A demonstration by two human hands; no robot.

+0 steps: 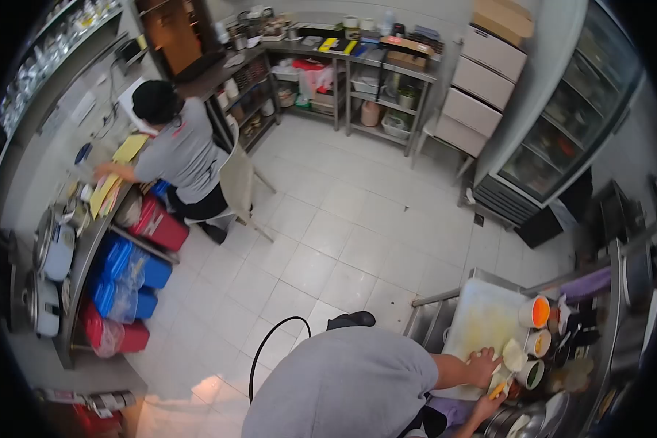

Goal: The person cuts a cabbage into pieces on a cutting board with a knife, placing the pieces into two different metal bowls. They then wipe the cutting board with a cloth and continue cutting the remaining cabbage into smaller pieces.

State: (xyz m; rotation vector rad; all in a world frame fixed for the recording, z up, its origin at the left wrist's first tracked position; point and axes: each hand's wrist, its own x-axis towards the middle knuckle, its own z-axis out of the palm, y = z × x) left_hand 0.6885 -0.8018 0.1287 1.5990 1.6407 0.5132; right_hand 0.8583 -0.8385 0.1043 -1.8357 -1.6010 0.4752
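Over the near part of a white cutting board (pixel 474 303), my left hand (pixel 480 367) bends its fingers down on a pale, flat piece of food (pixel 498 379). Another pale piece (pixel 515 355) lies just beyond those fingers. My right hand (pixel 485 409) grips a knife (pixel 498 390) with a yellow-orange handle; its blade is hard to make out. Yellowish residue marks the board. Along its far side stand white tubs: one with bright orange contents (pixel 537 312), one with paler orange pieces (pixel 538 343), one with green contents (pixel 533 374).
Metal containers (pixel 515 423) stand close to my right hand. A co-worker (pixel 182 146) in a grey shirt sits on a chair (pixel 239 171) at the left counter. Red and blue bins (pixel 135 266) sit below it. A glass-door fridge (pixel 562 109) stands at the right.
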